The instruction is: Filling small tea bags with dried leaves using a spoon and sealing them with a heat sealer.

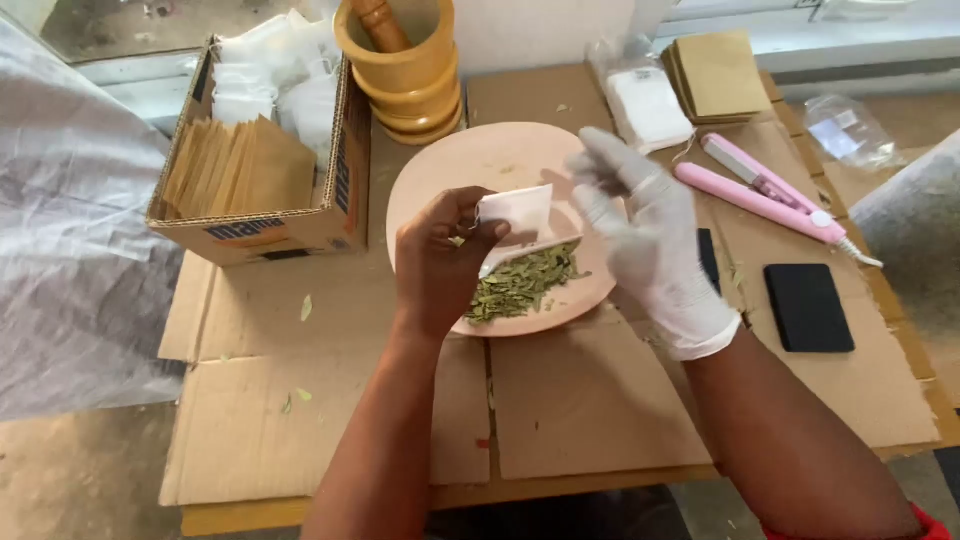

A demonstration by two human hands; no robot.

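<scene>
Down at the bottom of the frame two forearms come up over flattened cardboard [590, 400] covering the table. Centre frame, the bare left hand [437, 262] is pinching a small white sachet [520, 215] between thumb and fingers, its lower edge just above the pile of dried green leaves [522, 285]. Just right of it, the right hand [650, 235], in a white glove, is loosely spread, fingers raised beside the sachet; whether the fingertips touch it, I cannot tell. Both hands hover over a round pale plate [480, 160], the leaves heaped on its lower edge, a few crumbs scattered on the cardboard at lower left. Right of centre lie two black rectangular pads [808, 306], one partly hidden behind the gloved wrist. Above them, a pink sealing iron [770, 195] lies diagonally. Upper left, an open cardboard box [300, 225] holds brown paper envelopes [235, 165] and white sachets [275, 80]. Top centre, a wooden mortar [410, 75] with its pestle [380, 22] standing inside. Upper right, a clear bag of white sachets [645, 105] beside a stack of brown envelopes [718, 75].
</scene>
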